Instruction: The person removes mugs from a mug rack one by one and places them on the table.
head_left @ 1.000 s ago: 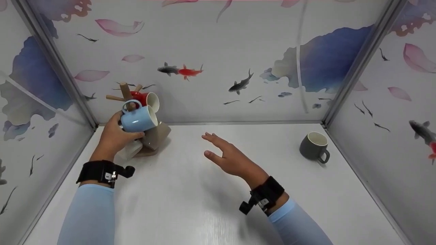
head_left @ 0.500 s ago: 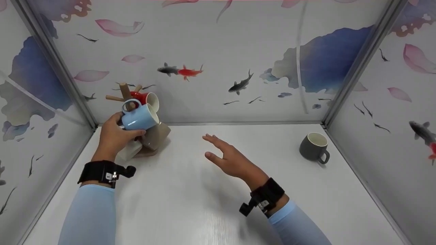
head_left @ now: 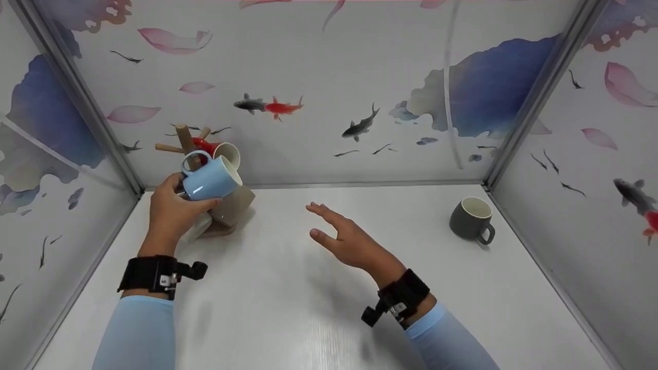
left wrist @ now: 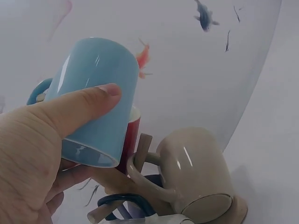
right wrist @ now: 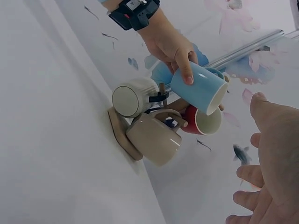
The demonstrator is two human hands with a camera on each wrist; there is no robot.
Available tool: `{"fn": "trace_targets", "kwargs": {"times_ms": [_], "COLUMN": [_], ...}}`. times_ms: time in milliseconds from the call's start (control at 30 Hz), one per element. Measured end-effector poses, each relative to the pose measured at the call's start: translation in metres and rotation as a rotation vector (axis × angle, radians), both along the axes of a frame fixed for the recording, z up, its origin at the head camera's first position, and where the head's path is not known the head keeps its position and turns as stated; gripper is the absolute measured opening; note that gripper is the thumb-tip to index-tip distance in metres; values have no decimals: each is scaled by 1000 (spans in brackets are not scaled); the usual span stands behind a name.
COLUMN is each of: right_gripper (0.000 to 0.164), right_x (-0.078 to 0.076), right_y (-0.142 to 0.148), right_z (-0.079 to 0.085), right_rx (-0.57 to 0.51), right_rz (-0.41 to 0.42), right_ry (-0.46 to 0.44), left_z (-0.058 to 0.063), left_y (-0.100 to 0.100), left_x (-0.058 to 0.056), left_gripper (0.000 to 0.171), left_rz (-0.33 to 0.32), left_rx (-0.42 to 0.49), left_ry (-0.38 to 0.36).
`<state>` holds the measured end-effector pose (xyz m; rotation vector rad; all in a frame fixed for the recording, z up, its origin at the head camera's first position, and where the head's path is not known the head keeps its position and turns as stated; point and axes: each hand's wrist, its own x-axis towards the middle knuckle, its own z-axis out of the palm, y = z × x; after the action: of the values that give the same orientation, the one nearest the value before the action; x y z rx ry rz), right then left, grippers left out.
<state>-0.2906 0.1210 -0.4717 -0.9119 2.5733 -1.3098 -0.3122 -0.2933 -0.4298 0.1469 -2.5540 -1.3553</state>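
A light blue mug (head_left: 212,180) is tilted on its side, its white mouth facing right, and my left hand (head_left: 172,208) grips it with the thumb along its wall. It sits right at the wooden mug tree (head_left: 185,139), overlapping it in the head view. A red mug (right wrist: 190,119) hangs on the tree behind it. Lower on the tree hang a beige mug (left wrist: 194,172) and a whitish mug (right wrist: 133,99). Over the middle of the table, my right hand (head_left: 347,239) is held with fingers extended and nothing in it.
A dark grey mug (head_left: 471,220) stands upright at the table's right side, handle toward the front right. Printed walls close in the white table (head_left: 288,308) at the back, left and right. Bare wooden pegs (head_left: 168,148) stick out from the tree's upper part.
My left wrist has dropped slightly toward the front, and the blue mug has shifted a little to the right. The view has tilted slightly. My right hand has hardly moved.
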Motion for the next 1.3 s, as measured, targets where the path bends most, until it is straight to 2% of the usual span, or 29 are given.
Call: {"fn": "trace_targets", "kwargs": {"times_ms": [267, 433, 633, 833, 1000, 1100, 1300], "right_gripper": [68, 68, 71, 83, 80, 76, 75], "right_x": [1, 1, 1, 3, 6, 6, 4], "right_y": [7, 12, 18, 21, 25, 25, 21], "right_z": [-1, -1, -1, 0, 2, 2, 0], "right_rx": [-16, -35, -83, -186, -282, -348, -483], "right_rz": [-23, -41, -77, -132, -120, -109, -176], "right_ry": [9, 12, 0, -5, -26, -47, -76], "left_z": [-6, -8, -18, -36, -47, -52, -63], "left_y": [35, 69, 113, 158, 190, 204, 224], "left_x": [17, 25, 27, 24, 24, 26, 28], "left_gripper": [109, 103, 106, 103, 104, 104, 100], "left_rz": [70, 62, 31, -11, -34, -37, -45], "left_rx": [56, 60, 80, 147, 203, 232, 282], "left_ry": [110, 182, 229, 252, 260, 280, 303]}}
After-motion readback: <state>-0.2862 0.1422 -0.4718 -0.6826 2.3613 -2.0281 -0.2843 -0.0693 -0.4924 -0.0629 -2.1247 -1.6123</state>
